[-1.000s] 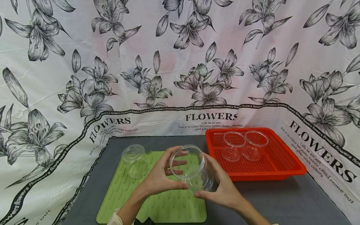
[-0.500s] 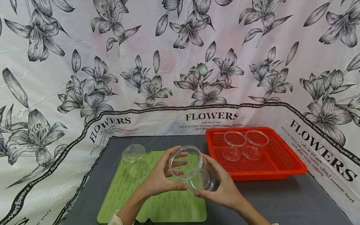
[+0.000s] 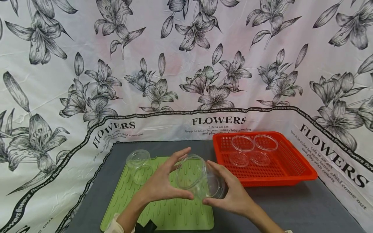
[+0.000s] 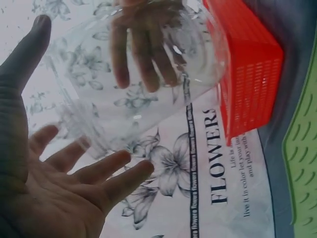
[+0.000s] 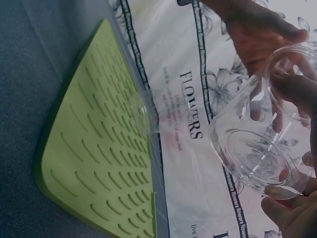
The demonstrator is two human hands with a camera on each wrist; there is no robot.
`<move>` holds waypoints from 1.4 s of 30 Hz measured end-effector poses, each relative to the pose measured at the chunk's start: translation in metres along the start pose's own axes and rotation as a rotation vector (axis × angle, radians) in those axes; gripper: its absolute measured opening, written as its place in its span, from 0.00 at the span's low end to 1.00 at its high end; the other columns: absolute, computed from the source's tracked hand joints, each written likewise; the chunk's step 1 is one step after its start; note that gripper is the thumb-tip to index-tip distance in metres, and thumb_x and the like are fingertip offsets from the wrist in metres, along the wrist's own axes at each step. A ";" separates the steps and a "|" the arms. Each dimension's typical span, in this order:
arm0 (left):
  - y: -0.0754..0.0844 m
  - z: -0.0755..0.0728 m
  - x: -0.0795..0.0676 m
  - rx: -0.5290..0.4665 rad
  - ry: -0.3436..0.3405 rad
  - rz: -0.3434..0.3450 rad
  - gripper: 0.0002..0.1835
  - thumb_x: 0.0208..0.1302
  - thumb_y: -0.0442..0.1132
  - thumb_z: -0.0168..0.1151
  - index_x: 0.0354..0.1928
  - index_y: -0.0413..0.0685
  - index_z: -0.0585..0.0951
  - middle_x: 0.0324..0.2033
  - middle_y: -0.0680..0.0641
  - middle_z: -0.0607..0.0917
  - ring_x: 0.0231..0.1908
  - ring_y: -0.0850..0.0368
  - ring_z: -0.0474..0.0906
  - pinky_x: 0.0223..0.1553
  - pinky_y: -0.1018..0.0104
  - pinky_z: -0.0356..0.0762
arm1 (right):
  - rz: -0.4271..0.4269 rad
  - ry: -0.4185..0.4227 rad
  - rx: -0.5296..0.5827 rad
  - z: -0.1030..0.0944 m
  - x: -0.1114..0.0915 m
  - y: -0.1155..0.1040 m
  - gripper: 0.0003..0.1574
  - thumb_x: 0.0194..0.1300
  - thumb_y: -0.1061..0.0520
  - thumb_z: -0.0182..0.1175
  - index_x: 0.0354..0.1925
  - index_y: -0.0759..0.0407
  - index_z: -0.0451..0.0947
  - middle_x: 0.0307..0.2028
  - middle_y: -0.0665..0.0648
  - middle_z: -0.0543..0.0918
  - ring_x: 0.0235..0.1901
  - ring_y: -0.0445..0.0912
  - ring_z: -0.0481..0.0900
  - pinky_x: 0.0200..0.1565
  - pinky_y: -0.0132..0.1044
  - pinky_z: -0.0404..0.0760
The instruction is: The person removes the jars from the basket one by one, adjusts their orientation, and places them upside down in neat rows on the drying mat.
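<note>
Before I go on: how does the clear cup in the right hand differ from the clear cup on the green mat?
The held cup is up in the right hand; the mat cup rests on the green mat, with no hand on it.
The held cup is tilted, its rim towards the left hand; the mat cup stands on end.
Both are clear and see-through.

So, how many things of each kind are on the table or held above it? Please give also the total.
Green mat: 1
Red basket: 1
Clear containers: 4 (1 in the right hand, 1 at the mat's far left corner, 2 in the basket)
Total: 6
</note>
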State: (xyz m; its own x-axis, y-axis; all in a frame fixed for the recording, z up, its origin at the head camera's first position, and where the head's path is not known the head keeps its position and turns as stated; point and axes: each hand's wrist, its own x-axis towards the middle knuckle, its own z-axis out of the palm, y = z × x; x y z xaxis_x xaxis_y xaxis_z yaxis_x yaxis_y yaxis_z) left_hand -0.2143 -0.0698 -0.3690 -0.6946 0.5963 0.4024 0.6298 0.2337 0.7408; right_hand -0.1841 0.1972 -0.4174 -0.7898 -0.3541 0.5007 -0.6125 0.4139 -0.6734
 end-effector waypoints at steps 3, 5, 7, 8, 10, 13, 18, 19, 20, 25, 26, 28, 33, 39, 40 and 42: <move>0.004 -0.001 0.002 0.066 -0.043 0.025 0.65 0.41 0.48 0.87 0.80 0.72 0.55 0.78 0.58 0.61 0.77 0.53 0.59 0.69 0.39 0.71 | -0.012 -0.017 -0.028 0.000 0.000 0.000 0.66 0.47 0.42 0.83 0.78 0.45 0.59 0.69 0.48 0.73 0.65 0.44 0.75 0.63 0.35 0.77; 0.006 -0.001 0.004 0.113 -0.065 0.038 0.64 0.41 0.51 0.86 0.79 0.72 0.56 0.78 0.58 0.62 0.77 0.54 0.60 0.69 0.39 0.71 | -0.024 -0.024 -0.044 0.000 0.000 0.000 0.66 0.47 0.42 0.83 0.78 0.44 0.59 0.67 0.48 0.74 0.61 0.44 0.77 0.59 0.39 0.80; 0.006 -0.001 0.005 0.156 -0.079 0.052 0.63 0.41 0.54 0.86 0.79 0.72 0.57 0.78 0.59 0.62 0.77 0.54 0.61 0.69 0.41 0.72 | -0.038 -0.032 -0.055 0.000 0.001 0.000 0.66 0.47 0.42 0.83 0.78 0.45 0.59 0.66 0.50 0.75 0.58 0.43 0.77 0.56 0.40 0.82; 0.007 0.000 0.005 0.178 -0.085 0.054 0.62 0.41 0.55 0.86 0.79 0.73 0.58 0.78 0.60 0.62 0.77 0.54 0.61 0.69 0.42 0.72 | -0.044 -0.036 -0.061 0.000 0.001 0.001 0.66 0.47 0.42 0.83 0.78 0.45 0.59 0.65 0.50 0.75 0.57 0.42 0.77 0.55 0.40 0.83; 0.007 0.000 0.006 0.221 -0.096 0.057 0.60 0.41 0.57 0.85 0.77 0.75 0.60 0.77 0.62 0.62 0.76 0.56 0.62 0.69 0.44 0.72 | -0.055 -0.043 -0.069 0.000 0.001 0.002 0.66 0.47 0.42 0.83 0.77 0.47 0.60 0.65 0.51 0.75 0.56 0.41 0.77 0.52 0.40 0.84; 0.006 0.000 0.007 0.261 -0.111 0.062 0.58 0.41 0.58 0.85 0.76 0.77 0.62 0.76 0.62 0.65 0.75 0.57 0.64 0.69 0.47 0.73 | -0.063 -0.051 -0.089 0.000 0.000 0.002 0.65 0.48 0.41 0.82 0.77 0.48 0.60 0.66 0.50 0.74 0.55 0.41 0.77 0.50 0.39 0.84; 0.005 0.001 0.008 0.266 -0.113 0.068 0.53 0.43 0.58 0.84 0.73 0.76 0.67 0.71 0.59 0.70 0.69 0.59 0.70 0.62 0.56 0.80 | -0.056 -0.052 -0.110 -0.002 -0.002 0.002 0.65 0.48 0.41 0.82 0.78 0.45 0.59 0.66 0.48 0.74 0.55 0.40 0.77 0.49 0.39 0.85; 0.004 0.001 0.008 0.262 -0.109 0.072 0.52 0.43 0.59 0.84 0.72 0.75 0.68 0.70 0.58 0.71 0.69 0.59 0.71 0.60 0.57 0.81 | -0.052 -0.051 -0.116 -0.002 -0.002 0.002 0.65 0.48 0.40 0.82 0.78 0.43 0.59 0.66 0.48 0.74 0.55 0.40 0.77 0.49 0.39 0.85; 0.003 0.001 0.007 0.259 -0.102 0.077 0.51 0.44 0.59 0.84 0.72 0.74 0.68 0.70 0.58 0.71 0.68 0.58 0.71 0.59 0.57 0.82 | -0.050 -0.052 -0.121 -0.002 -0.002 0.002 0.65 0.49 0.40 0.81 0.78 0.42 0.58 0.67 0.48 0.74 0.55 0.41 0.77 0.49 0.40 0.85; -0.002 0.001 0.005 0.199 -0.064 0.079 0.49 0.44 0.57 0.84 0.71 0.71 0.69 0.69 0.58 0.72 0.67 0.55 0.73 0.57 0.56 0.83 | -0.032 -0.038 -0.133 -0.003 -0.001 0.002 0.70 0.47 0.39 0.82 0.80 0.42 0.54 0.70 0.50 0.71 0.60 0.47 0.76 0.54 0.44 0.84; -0.003 0.001 0.004 0.181 -0.053 0.079 0.49 0.44 0.56 0.84 0.71 0.71 0.70 0.69 0.58 0.72 0.67 0.54 0.73 0.57 0.56 0.83 | -0.024 -0.031 -0.130 -0.004 -0.001 0.002 0.71 0.47 0.39 0.82 0.80 0.42 0.54 0.71 0.50 0.70 0.62 0.48 0.75 0.55 0.47 0.83; -0.006 0.000 0.003 0.138 -0.034 0.072 0.49 0.44 0.53 0.85 0.70 0.70 0.69 0.68 0.57 0.72 0.67 0.54 0.73 0.57 0.57 0.83 | -0.009 -0.016 -0.106 -0.006 -0.001 0.002 0.74 0.45 0.41 0.83 0.81 0.43 0.52 0.74 0.51 0.67 0.66 0.49 0.72 0.58 0.54 0.82; -0.010 -0.002 0.000 0.063 0.024 0.065 0.49 0.45 0.48 0.85 0.71 0.68 0.70 0.69 0.55 0.72 0.66 0.55 0.72 0.55 0.58 0.84 | 0.024 0.026 -0.021 -0.007 -0.001 0.003 0.77 0.44 0.47 0.84 0.81 0.43 0.48 0.79 0.50 0.59 0.73 0.47 0.65 0.64 0.68 0.73; -0.017 -0.003 -0.003 -0.025 0.099 0.069 0.51 0.44 0.42 0.86 0.73 0.62 0.69 0.70 0.52 0.71 0.66 0.51 0.73 0.57 0.54 0.84 | 0.022 0.063 0.031 -0.005 -0.003 0.009 0.80 0.43 0.56 0.84 0.82 0.45 0.45 0.80 0.51 0.58 0.74 0.51 0.66 0.65 0.57 0.77; -0.018 -0.003 -0.003 -0.045 0.107 0.072 0.52 0.44 0.41 0.85 0.73 0.61 0.68 0.70 0.52 0.71 0.67 0.49 0.73 0.58 0.54 0.84 | 0.025 0.065 0.040 -0.004 -0.004 0.009 0.80 0.43 0.57 0.84 0.82 0.45 0.44 0.80 0.51 0.57 0.75 0.53 0.66 0.65 0.56 0.78; -0.020 -0.002 -0.004 -0.082 0.122 0.077 0.52 0.44 0.38 0.85 0.73 0.60 0.68 0.70 0.51 0.71 0.68 0.47 0.72 0.59 0.54 0.83 | 0.037 0.063 0.066 -0.004 -0.004 0.010 0.80 0.44 0.58 0.83 0.83 0.44 0.43 0.80 0.51 0.56 0.75 0.57 0.64 0.66 0.58 0.76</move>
State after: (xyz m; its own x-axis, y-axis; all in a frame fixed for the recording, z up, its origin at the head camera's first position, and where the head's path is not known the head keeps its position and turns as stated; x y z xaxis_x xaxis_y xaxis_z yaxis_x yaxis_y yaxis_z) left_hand -0.2247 -0.0787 -0.3839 -0.6859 0.5108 0.5183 0.6556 0.1246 0.7448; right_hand -0.1870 0.2061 -0.4244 -0.8135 -0.2850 0.5069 -0.5812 0.3688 -0.7254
